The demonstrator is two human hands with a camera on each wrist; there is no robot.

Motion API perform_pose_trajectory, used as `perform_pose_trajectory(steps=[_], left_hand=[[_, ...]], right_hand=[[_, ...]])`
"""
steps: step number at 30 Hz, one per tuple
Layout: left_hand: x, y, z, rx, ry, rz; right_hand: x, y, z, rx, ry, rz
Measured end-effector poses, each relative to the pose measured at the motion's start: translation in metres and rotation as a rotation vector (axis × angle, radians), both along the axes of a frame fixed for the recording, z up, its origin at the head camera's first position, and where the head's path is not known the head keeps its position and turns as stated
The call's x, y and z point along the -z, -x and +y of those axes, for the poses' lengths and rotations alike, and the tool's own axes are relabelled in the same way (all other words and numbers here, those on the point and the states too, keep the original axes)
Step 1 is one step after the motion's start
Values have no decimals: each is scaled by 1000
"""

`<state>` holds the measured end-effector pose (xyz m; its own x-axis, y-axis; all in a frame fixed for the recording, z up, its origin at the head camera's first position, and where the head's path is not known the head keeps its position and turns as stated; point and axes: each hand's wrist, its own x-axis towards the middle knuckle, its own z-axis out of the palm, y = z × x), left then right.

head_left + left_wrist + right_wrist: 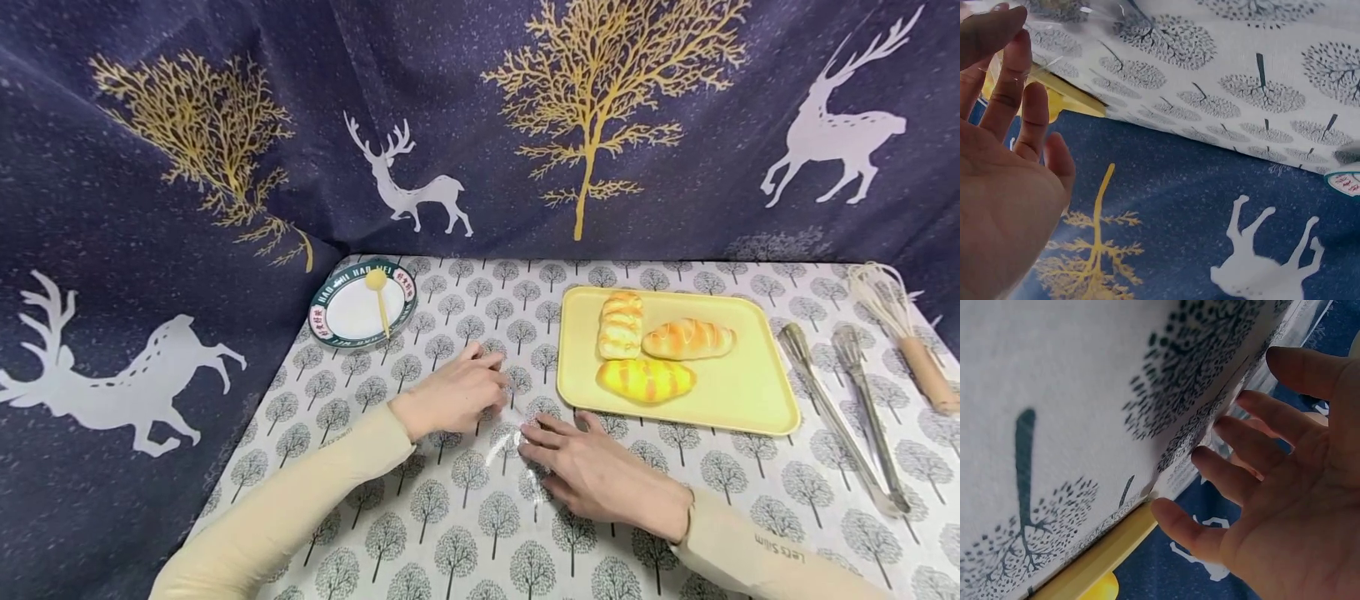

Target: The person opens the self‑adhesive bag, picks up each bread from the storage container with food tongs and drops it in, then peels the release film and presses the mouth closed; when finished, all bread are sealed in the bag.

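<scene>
In the middle of the table, a thin clear plastic bag or film lies between the two hands, showing mainly by its shine. My left hand is at its far left side, thumb and index finger pinching the clear plastic in the left wrist view. On the other side my right hand is low over the cloth, palm down with its fingers spread, fingertips right at the plastic's edge. Just beyond the right hand is a yellow tray with a yellow striped bread, a braided bread and a brown roll.
At the back left stands an oval plate with a green rim, a small yellow spoon across it. Metal tongs and a wooden-handled whisk lie at the right. A dark blue curtain hangs behind the table.
</scene>
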<state>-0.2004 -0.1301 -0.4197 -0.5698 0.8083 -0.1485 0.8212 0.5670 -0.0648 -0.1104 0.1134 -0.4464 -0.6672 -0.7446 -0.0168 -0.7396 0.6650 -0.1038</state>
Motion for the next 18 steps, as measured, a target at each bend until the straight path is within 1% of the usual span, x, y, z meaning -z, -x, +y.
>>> perform_pose_trajectory(steps=[2,3,6,8,10,12,15,18], left_hand=[[-3,-8,3,8,38,-3],[-3,-13,5,19,54,-17],[-4,-28,12,64,68,-95],[-3,-35,15,88,50,-137],[-2,-37,16,91,40,-136],[-1,-37,15,97,30,-110],[0,-35,12,103,16,-77],[-1,-35,11,112,2,-80]], right_hand=[[0,0,1,10,2,15],[0,0,2,18,2,23],[0,0,2,35,4,48],[0,-1,2,44,3,57],[-1,-1,1,40,-6,69],[-3,-3,0,19,-15,69],[-5,-6,-2,-25,-24,28],[-5,-8,-2,-69,-19,-22]])
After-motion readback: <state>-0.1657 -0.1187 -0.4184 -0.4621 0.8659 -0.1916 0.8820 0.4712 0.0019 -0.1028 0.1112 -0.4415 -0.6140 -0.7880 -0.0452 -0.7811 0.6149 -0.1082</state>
